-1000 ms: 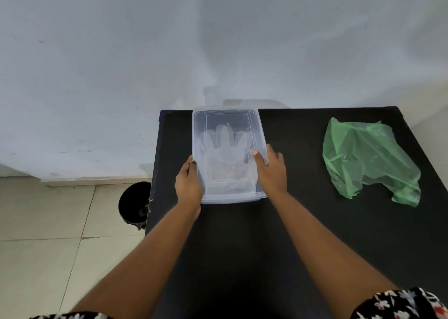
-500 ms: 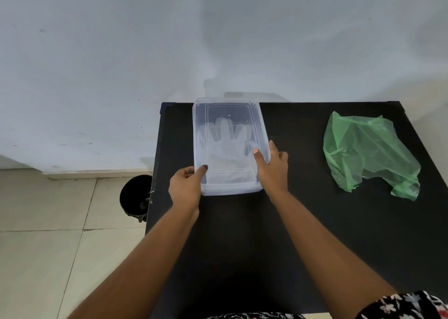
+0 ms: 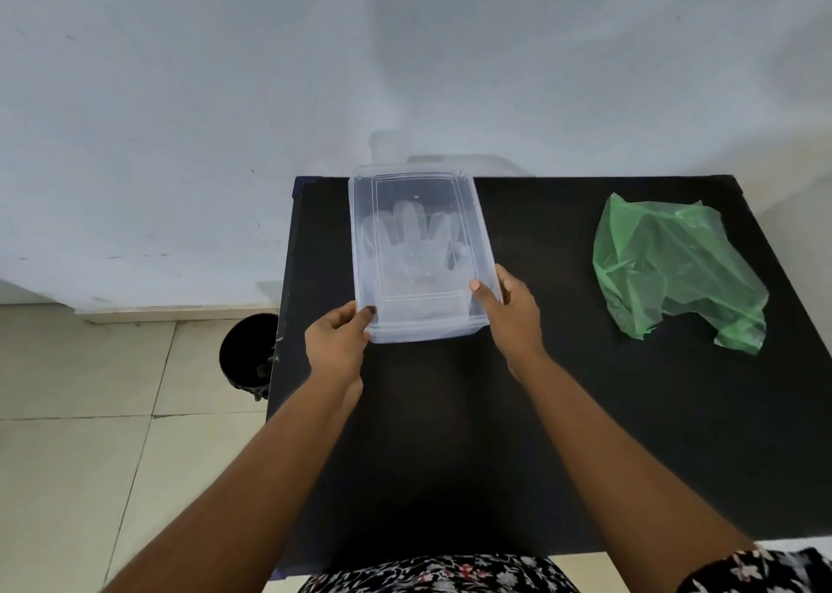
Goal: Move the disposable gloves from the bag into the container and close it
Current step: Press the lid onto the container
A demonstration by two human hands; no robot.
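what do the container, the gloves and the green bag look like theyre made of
Container: seemingly rigid clear plastic, glossy; contents show through it.
Gloves: probably thin translucent plastic film, wrinkled and cloudy.
Green bag: thin translucent green plastic film, crumpled, with shiny creases.

Seen only dimly through the clouded lid (image 3: 418, 241) of the container (image 3: 423, 326): pale gloves (image 3: 412, 250), number impossible to tell. Tucked out of sight behind the container's near corners: most fingers of the left hand (image 3: 337, 345) and right hand (image 3: 511, 317). Left of the container, partly blocked by the table (image 3: 450, 435) edge: a dark bin (image 3: 245, 356), contents indistinct.
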